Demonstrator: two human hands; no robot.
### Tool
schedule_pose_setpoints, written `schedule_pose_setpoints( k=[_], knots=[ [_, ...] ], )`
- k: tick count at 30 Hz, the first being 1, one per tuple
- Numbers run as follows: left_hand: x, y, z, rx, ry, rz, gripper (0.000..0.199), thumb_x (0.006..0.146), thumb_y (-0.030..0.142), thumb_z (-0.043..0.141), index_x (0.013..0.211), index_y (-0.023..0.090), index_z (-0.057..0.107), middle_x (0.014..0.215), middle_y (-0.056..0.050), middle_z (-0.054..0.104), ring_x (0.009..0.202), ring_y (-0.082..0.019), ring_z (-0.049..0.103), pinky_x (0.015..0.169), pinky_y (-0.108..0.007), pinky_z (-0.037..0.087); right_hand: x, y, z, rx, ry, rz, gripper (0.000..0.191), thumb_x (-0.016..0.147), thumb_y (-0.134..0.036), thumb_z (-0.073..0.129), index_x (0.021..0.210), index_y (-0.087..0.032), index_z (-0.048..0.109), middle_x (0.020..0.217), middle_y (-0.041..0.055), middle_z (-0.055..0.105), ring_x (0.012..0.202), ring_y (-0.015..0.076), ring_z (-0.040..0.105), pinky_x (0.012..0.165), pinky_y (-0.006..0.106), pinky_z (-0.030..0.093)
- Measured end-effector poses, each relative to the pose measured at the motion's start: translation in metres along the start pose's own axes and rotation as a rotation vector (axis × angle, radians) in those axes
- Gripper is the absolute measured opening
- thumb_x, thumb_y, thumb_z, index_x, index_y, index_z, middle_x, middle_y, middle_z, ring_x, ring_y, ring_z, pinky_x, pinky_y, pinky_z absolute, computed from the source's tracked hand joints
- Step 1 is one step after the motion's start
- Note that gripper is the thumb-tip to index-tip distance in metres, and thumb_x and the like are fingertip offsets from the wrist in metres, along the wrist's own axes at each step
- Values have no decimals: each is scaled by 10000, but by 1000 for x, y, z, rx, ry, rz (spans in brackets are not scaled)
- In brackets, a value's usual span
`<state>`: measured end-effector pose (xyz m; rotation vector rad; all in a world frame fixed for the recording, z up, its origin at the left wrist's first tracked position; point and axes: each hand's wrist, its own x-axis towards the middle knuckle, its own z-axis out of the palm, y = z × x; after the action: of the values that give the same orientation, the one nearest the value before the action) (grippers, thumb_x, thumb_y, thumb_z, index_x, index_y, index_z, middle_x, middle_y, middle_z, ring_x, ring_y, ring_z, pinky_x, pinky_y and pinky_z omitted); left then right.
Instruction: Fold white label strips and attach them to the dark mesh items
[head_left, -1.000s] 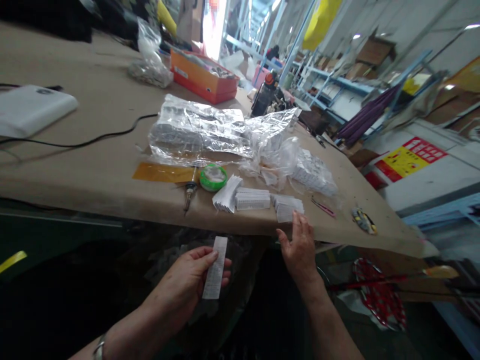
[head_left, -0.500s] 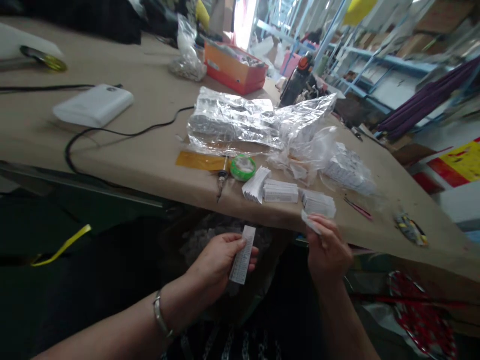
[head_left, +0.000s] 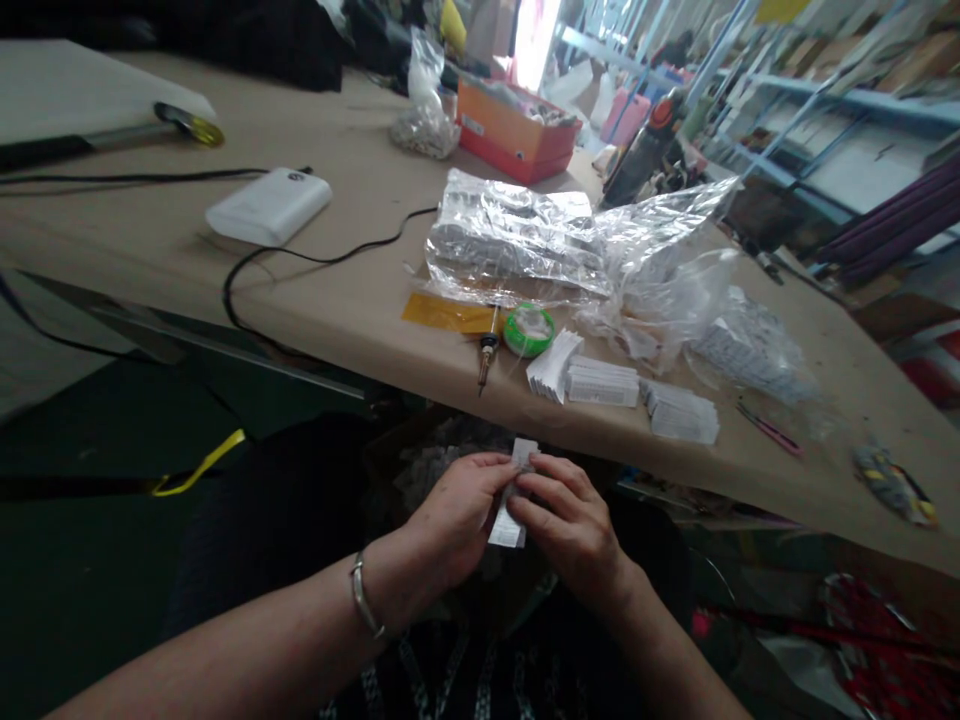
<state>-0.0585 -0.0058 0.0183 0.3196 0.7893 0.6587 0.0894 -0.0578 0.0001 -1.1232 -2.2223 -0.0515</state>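
Brought right hand [head_left: 574, 525] down and across from near paper stacks [head_left: 604, 382], where earlier gripping a slip; now touching white paper strip [head_left: 508, 520] with it. Pinching same strip in left hand [head_left: 465, 510], fingers narrow on both. Flat, slim, printed, in front of counter [head_left: 360, 300] edge. Ahead of hands: stacks fanned, thin-edged; green-rimmed round item [head_left: 529, 330]; crinkled, glossy clear plastic [head_left: 517, 240]; flat amber film [head_left: 444, 313]. Right of right hand: slender pink tweezers [head_left: 771, 428].

Fine print on the strips is unreadable.
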Motion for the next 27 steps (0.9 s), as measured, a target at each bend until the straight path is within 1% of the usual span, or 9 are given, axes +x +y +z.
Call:
schedule_pose_setpoints(
  k=[3, 8, 11, 13, 15, 17, 19, 23, 27],
  knots=[
    [-1, 0, 2, -41, -11, 18, 50, 640, 102, 686, 671, 83, 653, 607, -32, 623, 495, -90, 547, 460, -179, 392, 6, -1, -4, -23, -31, -6, 188, 870, -116, 567, 1000, -212, 663, 1017, 48, 675, 1163, 233, 502, 968, 418, 452],
    [-2, 0, 0, -42, -13, 17, 72, 699, 139, 680, 730, 77, 660, 641, -42, 632, 511, -88, 557, 471, -173, 411, 7, -3, -3, -2, -95, 19, 202, 882, -121, 546, 1042, -204, 637, 1064, 50, 663, 1171, 255, 485, 963, 438, 451],
    [-2, -1, -3, 14, 20, -6, 34, 735, 122, 639, 732, 89, 639, 607, -33, 617, 478, -93, 550, 454, -184, 417, 2, -5, -2, 95, -20, 83, 263, 868, -138, 565, 1118, -215, 590, 1081, 61, 644, 1159, 257, 491, 960, 447, 450],
    [-3, -1, -3, 67, 31, -26, 64, 777, 157, 609, 766, 98, 632, 630, -48, 634, 492, -116, 572, 469, -212, 450, -1, -6, -1, 207, 109, 253, 236, 856, -189, 583, 1091, -207, 581, 1064, 77, 622, 1094, 247, 532, 928, 426, 466],
    [-4, -1, -4, 134, 31, -44, 103, 804, 201, 596, 812, 104, 631, 682, -71, 661, 520, -133, 597, 509, -243, 486, 0, -6, -1, 382, 211, 529, 174, 852, -260, 578, 1014, -196, 580, 987, 70, 614, 962, 215, 585, 840, 364, 500],
    [-6, -2, -3, 191, 7, -44, 143, 812, 243, 599, 837, 106, 634, 717, -80, 672, 524, -131, 601, 526, -250, 493, 3, -4, 1, 626, 210, 801, 165, 839, -317, 579, 940, -186, 573, 886, 39, 613, 822, 173, 602, 733, 289, 507],
    [-7, -4, -3, 221, -27, -35, 173, 808, 274, 605, 825, 105, 637, 696, -71, 662, 503, -121, 587, 505, -235, 475, 9, -3, 3, 869, 152, 975, 200, 791, -353, 625, 868, -178, 566, 782, 2, 599, 687, 133, 578, 626, 235, 484],
    [-10, -5, -6, 214, -91, -64, 172, 778, 285, 632, 795, 114, 628, 662, -53, 642, 496, -124, 582, 494, -238, 465, 15, -4, 10, 1081, 124, 1129, 201, 734, -327, 668, 747, -168, 545, 579, -57, 502, 480, 72, 427, 476, 180, 375],
    [-11, -3, -12, 229, -198, -187, 200, 749, 283, 658, 832, 101, 646, 715, -83, 658, 526, -135, 601, 526, -257, 485, 14, -10, 16, 1180, 164, 1173, 172, 725, -287, 666, 728, -163, 547, 607, -48, 517, 504, 68, 430, 486, 169, 370]
  ],
)
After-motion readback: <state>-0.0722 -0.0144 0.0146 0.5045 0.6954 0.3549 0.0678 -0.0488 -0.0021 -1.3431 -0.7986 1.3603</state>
